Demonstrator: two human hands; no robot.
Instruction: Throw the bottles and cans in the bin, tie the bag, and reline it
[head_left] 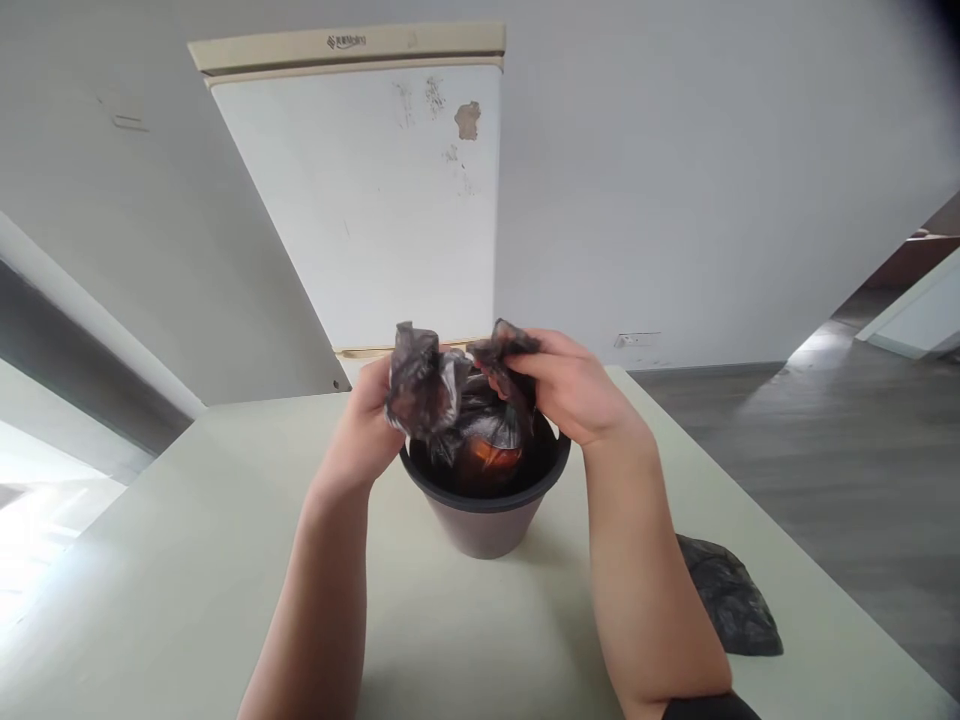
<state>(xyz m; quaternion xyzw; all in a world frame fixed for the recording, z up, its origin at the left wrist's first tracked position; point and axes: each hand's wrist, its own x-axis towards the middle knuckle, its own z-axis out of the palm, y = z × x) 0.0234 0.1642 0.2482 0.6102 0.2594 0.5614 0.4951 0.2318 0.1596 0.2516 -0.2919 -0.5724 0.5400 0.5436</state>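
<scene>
A round trash can [486, 525] with a dark rim stands upright on the pale table. Inside it sits a thin black plastic bag [491, 425], and something orange-brown shows through the film. My left hand [375, 405] is closed around one gathered end of the bag, above the left side of the rim. Above the right side, my right hand [574, 385] grips another bunched end between thumb and fingers. The bag's middle lies between the two hands, down in the can. Some fingertips are hidden by the crumpled plastic.
Another folded black plastic bag [731, 597] lies on the table [225, 560], right of my right forearm. A white refrigerator [367, 200] stands behind the table against the grey wall [675, 180]. Grey wooden floor [832, 450] extends beyond the table's right edge.
</scene>
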